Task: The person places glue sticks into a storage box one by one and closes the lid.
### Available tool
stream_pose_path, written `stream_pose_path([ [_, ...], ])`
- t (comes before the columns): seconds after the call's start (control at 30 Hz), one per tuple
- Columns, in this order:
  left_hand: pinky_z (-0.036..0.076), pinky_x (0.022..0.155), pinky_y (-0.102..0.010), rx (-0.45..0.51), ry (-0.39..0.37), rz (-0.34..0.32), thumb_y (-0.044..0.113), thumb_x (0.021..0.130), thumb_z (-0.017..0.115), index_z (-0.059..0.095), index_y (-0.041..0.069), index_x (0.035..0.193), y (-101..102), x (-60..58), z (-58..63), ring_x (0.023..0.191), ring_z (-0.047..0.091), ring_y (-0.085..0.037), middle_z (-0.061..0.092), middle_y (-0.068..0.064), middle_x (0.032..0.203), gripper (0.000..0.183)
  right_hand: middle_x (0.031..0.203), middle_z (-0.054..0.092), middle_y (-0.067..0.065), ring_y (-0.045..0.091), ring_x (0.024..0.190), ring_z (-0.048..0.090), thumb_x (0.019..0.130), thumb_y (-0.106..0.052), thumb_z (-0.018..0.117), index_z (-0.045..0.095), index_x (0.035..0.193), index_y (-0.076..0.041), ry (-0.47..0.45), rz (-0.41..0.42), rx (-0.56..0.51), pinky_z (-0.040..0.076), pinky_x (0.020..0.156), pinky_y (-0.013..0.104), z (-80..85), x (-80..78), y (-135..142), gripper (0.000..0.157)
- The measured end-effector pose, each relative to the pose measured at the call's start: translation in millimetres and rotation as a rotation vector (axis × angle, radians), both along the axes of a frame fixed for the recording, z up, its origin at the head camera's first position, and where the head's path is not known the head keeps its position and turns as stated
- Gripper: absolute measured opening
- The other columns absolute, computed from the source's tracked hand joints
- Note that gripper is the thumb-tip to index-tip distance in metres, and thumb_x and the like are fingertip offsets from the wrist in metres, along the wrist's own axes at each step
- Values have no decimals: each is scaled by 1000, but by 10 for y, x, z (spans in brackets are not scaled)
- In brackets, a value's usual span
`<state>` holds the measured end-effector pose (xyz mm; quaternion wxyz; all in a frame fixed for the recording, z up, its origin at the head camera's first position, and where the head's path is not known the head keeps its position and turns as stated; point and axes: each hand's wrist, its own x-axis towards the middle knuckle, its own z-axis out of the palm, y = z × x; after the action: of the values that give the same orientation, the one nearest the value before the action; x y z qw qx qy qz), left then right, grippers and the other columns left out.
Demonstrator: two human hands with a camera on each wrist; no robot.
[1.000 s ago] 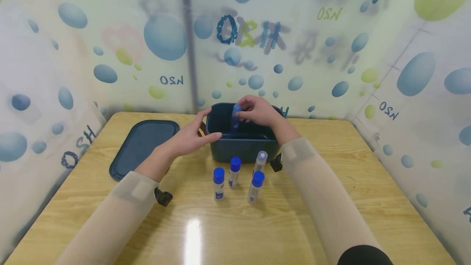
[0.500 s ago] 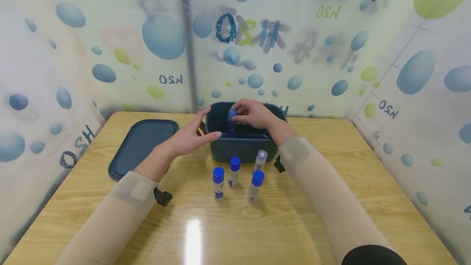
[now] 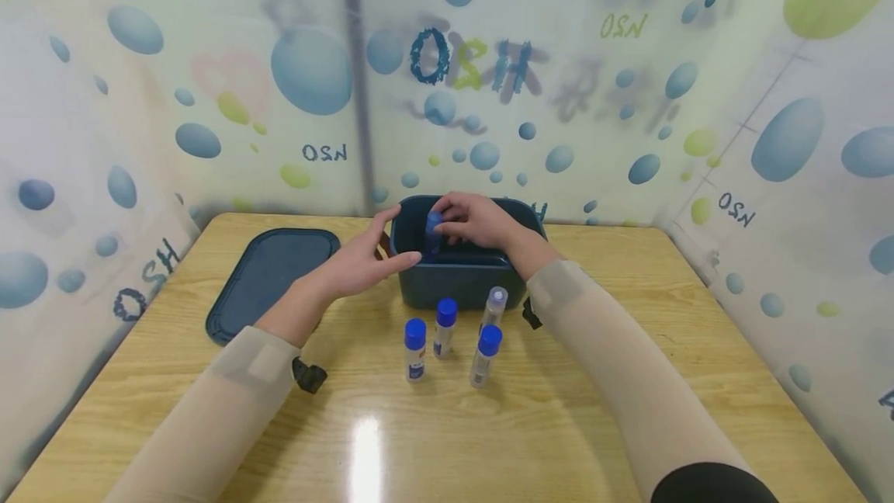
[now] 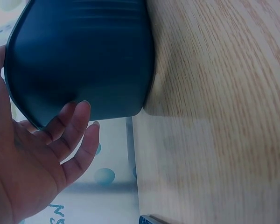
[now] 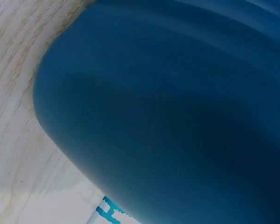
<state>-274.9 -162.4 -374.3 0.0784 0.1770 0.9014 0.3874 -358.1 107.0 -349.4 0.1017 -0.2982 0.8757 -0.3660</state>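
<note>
The person's right hand (image 3: 482,221) is reaching down into the deep, dark blue plastic bin with rounded corners (image 3: 461,286). From where I stand, its thumb and fingers are pinching a slim blue cylindrical stick (image 3: 432,231), upright inside the bin toward its left end; I can't tell whether the stick's foot meets the floor of the bin. The left hand (image 3: 363,258) is spread open at the bin's left end, thumb on the near rim and forefinger at the far corner of that end. The left wrist view shows its other fingers loosely bent by the outer end wall.

Four more small cylindrical sticks stand on the table just in front of the bin. Closest to its front wall is a clear stick with a pale, see-through top (image 3: 493,305). The other three have bright blue caps over pale, labelled bodies: one near the middle of the bin's front (image 3: 445,328), one farther out and to the left (image 3: 415,352), and one farther out to the right (image 3: 486,355).

A flat, dark blue lid with rounded corners (image 3: 275,282) lies to the left of the bin, partly behind the left forearm. Under everything is a glossy, light wood-grain table (image 3: 601,425), and behind the bin hangs a pale backdrop (image 3: 594,45) printed with blue and green ovals and lettering. Both arms wear cream sleeves (image 3: 615,363). The right wrist view is mostly filled by the bin's outer wall.
</note>
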Motion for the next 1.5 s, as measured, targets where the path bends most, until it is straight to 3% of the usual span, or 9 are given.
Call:
stream_pose_path([
  [0.67,59,81,-38,1,4,3,73,101,64,6,31,178,5,4,-21,99,68,-27,65,-11,122,105,120,79,10,21,84,78,110,-26,71,66,144,-18,39,-15,67,64,79,37,-18,1,-9,36],
  [1.17,59,81,-38,-10,3,13,73,101,64,4,32,178,7,3,-24,98,68,-27,65,-12,123,105,124,79,9,21,85,77,107,-31,76,66,145,-20,42,-53,-1,63,74,36,29,22,20,41],
  [1.5,60,81,-38,0,-9,16,74,99,66,6,31,178,-3,0,-40,98,68,-27,64,-12,122,107,119,81,9,23,85,80,108,-34,73,70,140,-15,211,-113,-57,65,85,43,186,67,85,37],
])
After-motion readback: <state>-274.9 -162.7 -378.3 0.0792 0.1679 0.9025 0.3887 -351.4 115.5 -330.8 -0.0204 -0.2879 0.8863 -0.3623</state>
